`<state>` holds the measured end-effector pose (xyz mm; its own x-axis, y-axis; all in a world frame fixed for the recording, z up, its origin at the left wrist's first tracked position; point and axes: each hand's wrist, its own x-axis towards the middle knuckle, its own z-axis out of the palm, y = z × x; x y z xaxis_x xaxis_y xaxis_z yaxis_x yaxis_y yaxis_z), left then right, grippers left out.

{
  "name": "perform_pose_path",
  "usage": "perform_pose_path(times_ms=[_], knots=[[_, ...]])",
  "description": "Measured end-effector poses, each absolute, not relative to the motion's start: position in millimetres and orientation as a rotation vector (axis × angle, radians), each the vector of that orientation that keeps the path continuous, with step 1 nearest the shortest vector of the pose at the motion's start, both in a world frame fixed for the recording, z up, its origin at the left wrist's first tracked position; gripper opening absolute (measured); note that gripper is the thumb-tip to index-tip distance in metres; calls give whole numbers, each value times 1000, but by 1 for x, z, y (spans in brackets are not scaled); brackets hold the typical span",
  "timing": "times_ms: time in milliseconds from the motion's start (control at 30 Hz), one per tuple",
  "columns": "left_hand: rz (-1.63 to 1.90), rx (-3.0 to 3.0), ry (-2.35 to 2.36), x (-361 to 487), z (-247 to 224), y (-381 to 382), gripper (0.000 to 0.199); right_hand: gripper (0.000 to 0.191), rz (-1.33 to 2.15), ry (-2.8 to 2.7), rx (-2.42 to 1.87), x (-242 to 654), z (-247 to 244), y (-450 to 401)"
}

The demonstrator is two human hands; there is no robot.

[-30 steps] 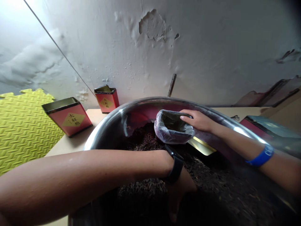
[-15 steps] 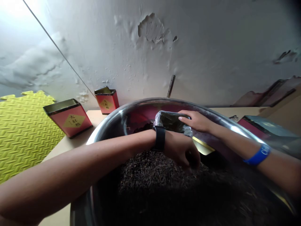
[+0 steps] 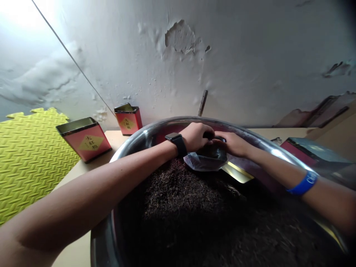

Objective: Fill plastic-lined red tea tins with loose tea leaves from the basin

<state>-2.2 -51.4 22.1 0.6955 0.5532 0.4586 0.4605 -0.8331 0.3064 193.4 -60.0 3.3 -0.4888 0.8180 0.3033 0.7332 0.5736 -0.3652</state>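
Since the earlier frame, the left hand has risen from the dark twisted tea leaves to the mouth of the plastic-lined container; the right hand holds the same place. From my remote station, I read the left fingers as curled over the mouth; I cannot tell whether they contain leaves. Right fingers are closed on the container's near-right rim. The container sits inside the steel basin, towards its far wall, just beside the leaf heap.

Hazards, in my judgement:
- Spillage: with both hands crowding the mouth, leaves carried there could strike the fingers and drop outside.
- Liner slip: the thin film could slide off the rim if the left fingers drag it or the right grip loosens.
- Tipping: the container appears to stand on yielding leaves, so a downward push could tilt it.
- Snagging: the smartwatch could catch the film.

Materials: the basin is polished metal with a rolled, curved rim. The liner is clear, crinkled film folded over a boxy mouth. A smooth gold-coloured metal piece lies just beside the container. Two angular red tins, one larger and one smaller, stand on the smooth tabletop; the yellow foam mat has a raised weave.
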Motion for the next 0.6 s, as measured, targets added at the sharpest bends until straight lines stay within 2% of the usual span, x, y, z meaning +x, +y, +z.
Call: perform_pose_path(times_ms=[233,400,600], knots=[[761,2722,862,1,20,-53,34,36,245,-2372,-1237,197,0,-57],[771,2729,868,0,22,-55,25,33,245,-2363,-1264,196,1,-56],[787,2743,744,6,23,-70,32,34,219,-2335,-1295,198,-3,-51]])
